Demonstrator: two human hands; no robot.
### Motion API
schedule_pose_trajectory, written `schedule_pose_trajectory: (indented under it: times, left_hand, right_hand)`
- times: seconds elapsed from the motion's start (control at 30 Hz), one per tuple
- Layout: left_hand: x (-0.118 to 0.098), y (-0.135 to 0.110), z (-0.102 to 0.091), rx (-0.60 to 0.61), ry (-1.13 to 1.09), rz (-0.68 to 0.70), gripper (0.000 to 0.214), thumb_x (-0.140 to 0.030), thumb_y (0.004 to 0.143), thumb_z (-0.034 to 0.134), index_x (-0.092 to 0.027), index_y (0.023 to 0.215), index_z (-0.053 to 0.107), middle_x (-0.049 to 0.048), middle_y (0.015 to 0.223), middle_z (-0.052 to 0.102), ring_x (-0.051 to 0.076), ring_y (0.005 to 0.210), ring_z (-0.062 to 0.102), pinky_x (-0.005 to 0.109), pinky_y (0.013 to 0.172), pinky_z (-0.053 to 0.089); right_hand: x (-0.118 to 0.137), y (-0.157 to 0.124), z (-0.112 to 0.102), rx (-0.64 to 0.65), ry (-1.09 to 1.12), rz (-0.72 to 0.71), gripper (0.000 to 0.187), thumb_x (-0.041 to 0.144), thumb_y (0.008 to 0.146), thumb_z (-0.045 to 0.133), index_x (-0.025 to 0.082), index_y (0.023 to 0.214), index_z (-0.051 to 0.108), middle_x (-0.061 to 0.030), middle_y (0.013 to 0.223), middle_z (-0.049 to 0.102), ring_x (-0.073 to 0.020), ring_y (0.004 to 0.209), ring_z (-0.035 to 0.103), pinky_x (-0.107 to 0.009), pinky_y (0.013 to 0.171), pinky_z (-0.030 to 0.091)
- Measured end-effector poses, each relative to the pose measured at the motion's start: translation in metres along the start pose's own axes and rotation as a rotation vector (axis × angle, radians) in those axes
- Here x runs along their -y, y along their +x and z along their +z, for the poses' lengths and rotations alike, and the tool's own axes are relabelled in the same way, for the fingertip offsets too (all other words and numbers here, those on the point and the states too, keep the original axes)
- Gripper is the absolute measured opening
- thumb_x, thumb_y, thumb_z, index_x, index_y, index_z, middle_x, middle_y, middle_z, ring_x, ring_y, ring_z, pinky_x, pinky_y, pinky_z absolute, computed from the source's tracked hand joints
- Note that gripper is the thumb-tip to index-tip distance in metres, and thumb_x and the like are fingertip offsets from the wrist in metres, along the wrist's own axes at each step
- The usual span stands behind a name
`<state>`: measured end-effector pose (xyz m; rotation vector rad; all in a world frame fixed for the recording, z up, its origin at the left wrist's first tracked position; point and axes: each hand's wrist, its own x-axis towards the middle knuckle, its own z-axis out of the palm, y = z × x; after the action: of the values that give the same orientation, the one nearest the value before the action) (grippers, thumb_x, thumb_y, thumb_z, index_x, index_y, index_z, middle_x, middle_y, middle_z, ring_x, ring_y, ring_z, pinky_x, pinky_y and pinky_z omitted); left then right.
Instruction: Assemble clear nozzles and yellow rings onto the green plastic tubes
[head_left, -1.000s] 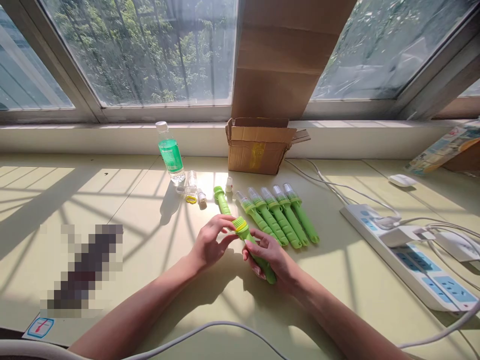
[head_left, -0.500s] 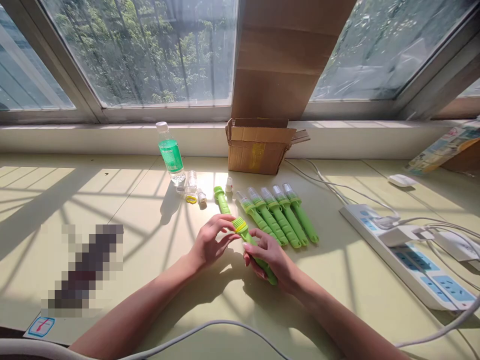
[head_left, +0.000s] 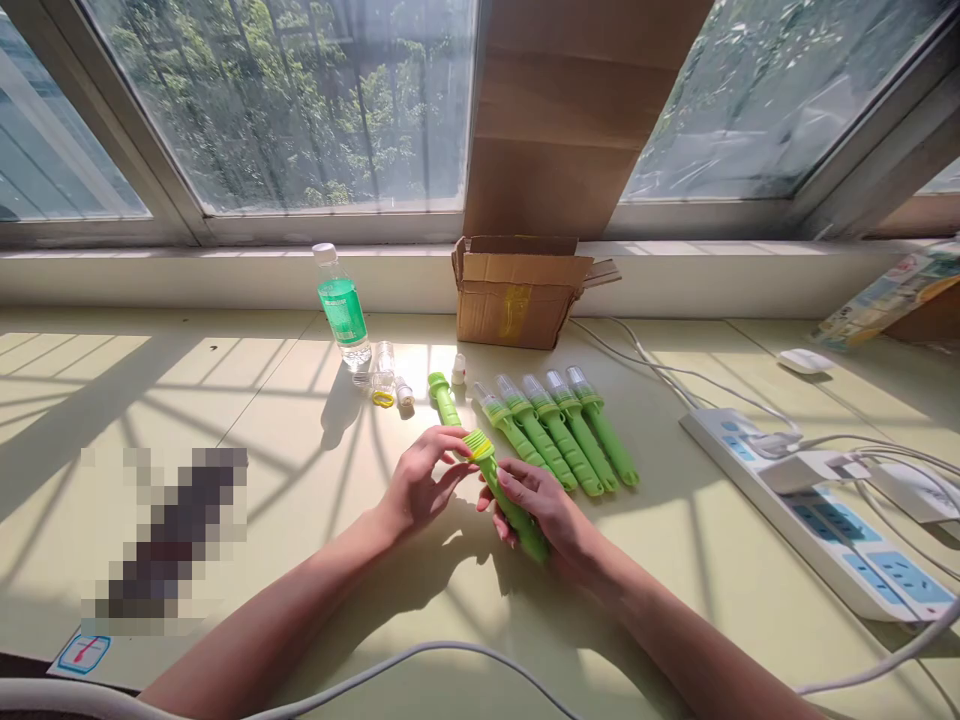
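Observation:
My right hand [head_left: 544, 510] grips the handle of a green brush-like tool [head_left: 501, 490] low over the table. My left hand [head_left: 421, 482] pinches the tool's top end, where a yellow ring [head_left: 480, 447] sits. Another green handle [head_left: 444, 398] lies on the table just beyond my left hand. To the right of it, a row of several green tools with clear caps [head_left: 559, 428] lies side by side.
A green-labelled water bottle [head_left: 342, 310], small clear and white parts [head_left: 387, 382] and an open cardboard box [head_left: 517, 290] stand by the window sill. A white power strip [head_left: 821, 510] with cables lies at the right. A white cable [head_left: 420, 655] crosses near me.
My hands and the tool shifted slightly toward the window and left; the right hand's grip slid a little along the handle.

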<state>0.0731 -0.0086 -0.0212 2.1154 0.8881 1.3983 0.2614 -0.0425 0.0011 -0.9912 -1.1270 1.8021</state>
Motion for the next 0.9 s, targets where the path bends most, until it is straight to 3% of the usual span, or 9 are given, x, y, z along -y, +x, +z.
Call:
schedule_pose_trajectory:
  times: [0.27,0.47,0.57,0.8,0.9]
  left_hand:
    - [-0.0039,0.0002,0.0013,-0.007,0.03,0.031,0.019,-0.019,0.084,0.067,-0.022,0.1,0.058,0.0085,0.108,0.065,0.019,0.09,0.067,0.035,0.069,0.061]
    - [-0.0002,-0.0003,0.0017,0.003,0.031,0.012,0.017,-0.02,0.083,0.067,-0.023,0.097,0.058,0.0082,0.109,0.065,0.02,0.092,0.067,0.037,0.07,0.061]
    - [0.0022,-0.0011,0.0014,-0.001,0.044,0.005,0.015,-0.02,0.083,0.068,-0.023,0.094,0.058,0.0081,0.107,0.065,0.022,0.095,0.067,0.039,0.073,0.061]
    - [0.0023,-0.001,0.0021,-0.001,0.034,0.013,0.02,-0.019,0.085,0.065,-0.023,0.103,0.057,0.0078,0.109,0.064,0.02,0.096,0.066,0.037,0.073,0.061]
    - [0.0031,-0.0008,0.0026,-0.005,0.031,0.012,0.019,-0.019,0.085,0.065,-0.022,0.102,0.057,0.008,0.11,0.064,0.02,0.094,0.066,0.036,0.072,0.06]
  right_hand:
    - [-0.001,-0.0023,-0.002,0.008,0.035,0.021,0.034,0.047,0.089,0.056,0.015,0.076,0.058,-0.0075,0.072,0.07,-0.0054,0.036,0.039,-0.02,0.034,0.027]
    - [-0.0041,0.0011,-0.0004,0.009,-0.009,0.048,0.034,0.046,0.079,0.069,0.016,0.092,0.057,-0.0034,0.066,0.07,-0.0046,0.03,0.037,-0.018,0.029,0.026]
    - [-0.0044,0.002,0.0008,0.008,-0.012,0.055,0.039,0.048,0.078,0.071,0.017,0.097,0.055,-0.0029,0.066,0.07,-0.0047,0.029,0.038,-0.017,0.028,0.027]
    - [0.0001,-0.0022,0.0046,-0.031,0.032,0.021,0.035,0.051,0.083,0.065,0.017,0.088,0.06,-0.0045,0.078,0.068,-0.0082,0.045,0.052,-0.019,0.037,0.038]
    - [-0.0004,-0.0036,0.0037,-0.012,0.041,0.029,0.035,0.051,0.087,0.059,0.016,0.081,0.061,-0.0046,0.076,0.066,-0.0082,0.046,0.051,-0.02,0.039,0.038]
